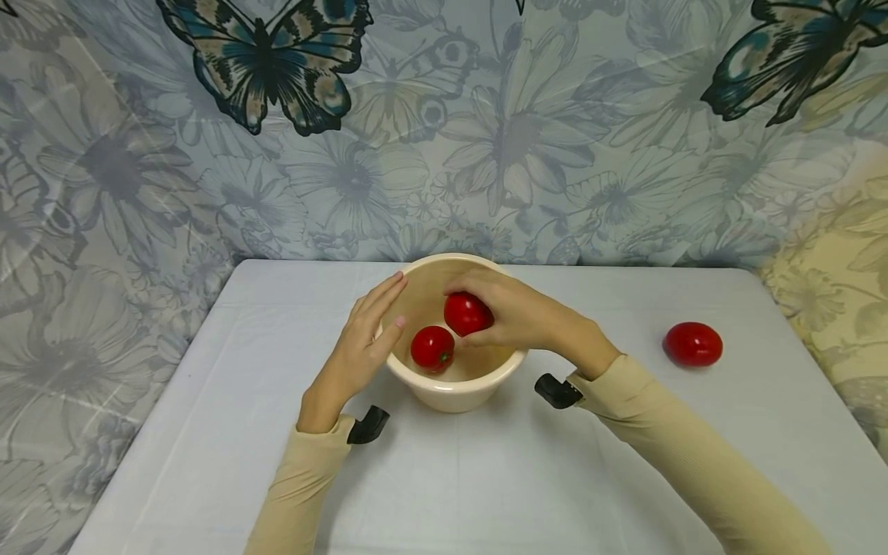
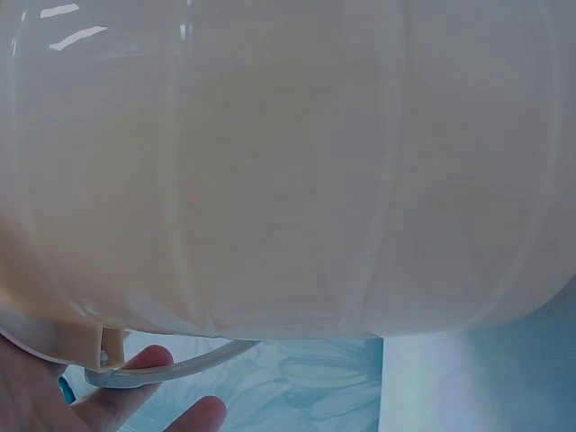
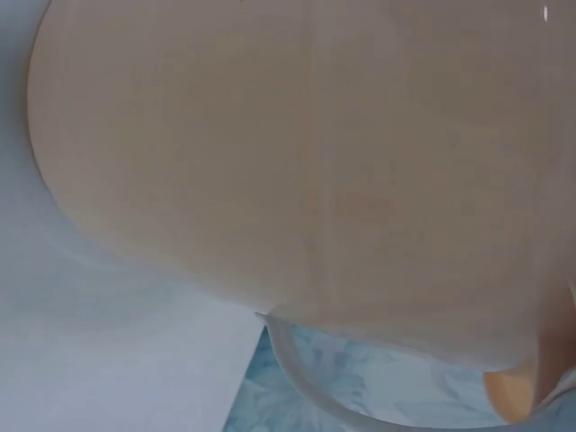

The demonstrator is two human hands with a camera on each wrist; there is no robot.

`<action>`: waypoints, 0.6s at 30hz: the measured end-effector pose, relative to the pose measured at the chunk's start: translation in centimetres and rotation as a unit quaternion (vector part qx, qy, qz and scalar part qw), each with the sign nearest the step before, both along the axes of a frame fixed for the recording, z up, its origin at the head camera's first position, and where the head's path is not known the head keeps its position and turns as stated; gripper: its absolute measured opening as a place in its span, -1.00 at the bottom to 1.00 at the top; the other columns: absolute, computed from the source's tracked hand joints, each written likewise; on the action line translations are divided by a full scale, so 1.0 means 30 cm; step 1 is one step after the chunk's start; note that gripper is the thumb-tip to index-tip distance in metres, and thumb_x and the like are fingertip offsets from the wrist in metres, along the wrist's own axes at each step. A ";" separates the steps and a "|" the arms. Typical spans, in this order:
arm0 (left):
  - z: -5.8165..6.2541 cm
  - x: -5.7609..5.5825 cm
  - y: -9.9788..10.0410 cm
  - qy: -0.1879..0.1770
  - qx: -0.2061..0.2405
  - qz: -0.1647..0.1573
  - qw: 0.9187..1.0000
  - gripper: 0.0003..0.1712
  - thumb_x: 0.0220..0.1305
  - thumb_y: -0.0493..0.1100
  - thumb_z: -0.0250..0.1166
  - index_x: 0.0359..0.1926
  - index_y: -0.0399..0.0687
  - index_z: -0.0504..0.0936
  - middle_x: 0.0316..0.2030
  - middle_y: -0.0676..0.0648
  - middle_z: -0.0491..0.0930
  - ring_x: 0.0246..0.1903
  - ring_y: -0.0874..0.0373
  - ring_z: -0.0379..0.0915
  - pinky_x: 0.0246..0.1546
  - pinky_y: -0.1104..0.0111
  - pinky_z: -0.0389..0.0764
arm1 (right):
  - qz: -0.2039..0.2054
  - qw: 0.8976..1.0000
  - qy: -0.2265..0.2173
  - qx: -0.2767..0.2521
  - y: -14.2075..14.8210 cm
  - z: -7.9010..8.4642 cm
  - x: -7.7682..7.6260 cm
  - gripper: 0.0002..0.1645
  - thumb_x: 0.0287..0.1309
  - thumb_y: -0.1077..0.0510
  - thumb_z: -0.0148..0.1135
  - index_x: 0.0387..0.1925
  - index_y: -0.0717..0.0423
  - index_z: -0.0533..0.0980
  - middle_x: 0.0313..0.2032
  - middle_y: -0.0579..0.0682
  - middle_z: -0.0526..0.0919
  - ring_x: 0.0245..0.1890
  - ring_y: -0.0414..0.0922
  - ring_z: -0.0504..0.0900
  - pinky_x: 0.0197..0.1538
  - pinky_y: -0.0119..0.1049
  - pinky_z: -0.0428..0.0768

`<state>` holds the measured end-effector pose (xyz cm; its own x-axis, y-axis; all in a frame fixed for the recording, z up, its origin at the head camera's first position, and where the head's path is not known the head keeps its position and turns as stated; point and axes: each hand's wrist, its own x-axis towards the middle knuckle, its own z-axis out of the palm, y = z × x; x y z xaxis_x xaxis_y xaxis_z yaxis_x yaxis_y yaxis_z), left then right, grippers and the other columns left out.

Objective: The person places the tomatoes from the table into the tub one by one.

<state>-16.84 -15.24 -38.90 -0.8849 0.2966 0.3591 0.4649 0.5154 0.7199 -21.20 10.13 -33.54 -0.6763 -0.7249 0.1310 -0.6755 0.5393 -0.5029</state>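
Observation:
A cream plastic bucket point(image 1: 454, 393) stands near the table's back edge. My right hand point(image 1: 523, 312) reaches over its right side and grips a red tomato point(image 1: 468, 314) between thumb and fingers, inside the bucket's mouth. Just left of that one, a second tomato point(image 1: 432, 349) with a small green stem end lies in the bucket. My left hand point(image 1: 350, 354) rests on the left rim with its fingers extended. The bucket wall point(image 2: 279, 171) fills most of the left wrist view, where fingertips point(image 2: 205, 416) show near the handle point(image 2: 193, 365). In the right wrist view my right hand is hidden.
Another red tomato point(image 1: 693, 344) lies on the right part of the white-covered table point(image 1: 451, 478). Behind the table hangs a patterned cloth point(image 1: 513, 154) with flowers and butterflies. A dark wrist device point(image 1: 558, 391) sits at the right cuff, with another point(image 1: 369, 425) at the left.

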 end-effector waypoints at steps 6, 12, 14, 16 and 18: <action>0.000 0.002 0.000 0.001 0.001 0.001 1.000 -0.39 0.47 -0.07 0.02 0.48 -0.04 0.27 0.51 0.04 0.17 0.49 0.03 0.05 0.49 0.00 0.09 | -0.001 1.000 0.002 0.022 -0.015 0.002 -0.009 -0.22 -0.04 0.09 0.56 0.23 0.21 0.46 0.19 0.06 0.57 0.23 -0.03 0.52 0.26 -0.15 0.56; 0.000 0.001 0.002 -0.001 0.003 0.000 1.000 -0.39 0.47 -0.06 0.02 0.48 -0.03 0.27 0.51 0.05 0.16 0.48 0.03 0.07 0.48 0.00 0.11 | 0.003 0.999 0.010 0.048 -0.030 -0.001 -0.017 -0.23 -0.03 0.08 0.55 0.22 0.21 0.46 0.18 0.06 0.58 0.22 -0.01 0.52 0.26 -0.14 0.56; -0.001 0.001 0.002 -0.002 0.004 0.000 1.000 -0.39 0.47 -0.06 0.03 0.48 -0.04 0.27 0.51 0.05 0.16 0.48 0.03 0.07 0.48 0.00 0.12 | 0.002 0.998 0.015 0.060 -0.033 -0.004 -0.018 -0.25 -0.03 0.09 0.55 0.21 0.20 0.47 0.16 0.06 0.59 0.20 -0.01 0.53 0.25 -0.14 0.57; -0.001 0.001 0.001 -0.002 0.004 0.001 1.000 -0.39 0.46 -0.06 0.03 0.48 -0.04 0.27 0.51 0.06 0.16 0.47 0.03 0.07 0.48 0.01 0.12 | 0.002 0.997 0.021 0.069 -0.036 -0.007 -0.020 -0.26 -0.04 0.10 0.56 0.19 0.19 0.48 0.14 0.05 0.60 0.18 0.00 0.54 0.26 -0.13 0.56; -0.001 0.001 0.000 -0.002 0.003 0.002 1.000 -0.39 0.46 -0.06 0.03 0.48 -0.04 0.27 0.51 0.05 0.16 0.48 0.03 0.07 0.48 0.01 0.11 | 0.007 0.997 0.031 0.074 -0.041 -0.010 -0.023 -0.27 -0.07 0.12 0.57 0.17 0.20 0.49 0.12 0.06 0.61 0.16 0.00 0.55 0.25 -0.12 0.56</action>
<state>-16.80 -15.25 -38.92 -0.8877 0.2898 0.3578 0.4597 0.5127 0.7251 -21.88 8.90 -33.83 -0.6605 -0.7481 0.0634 -0.7103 0.5953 -0.3756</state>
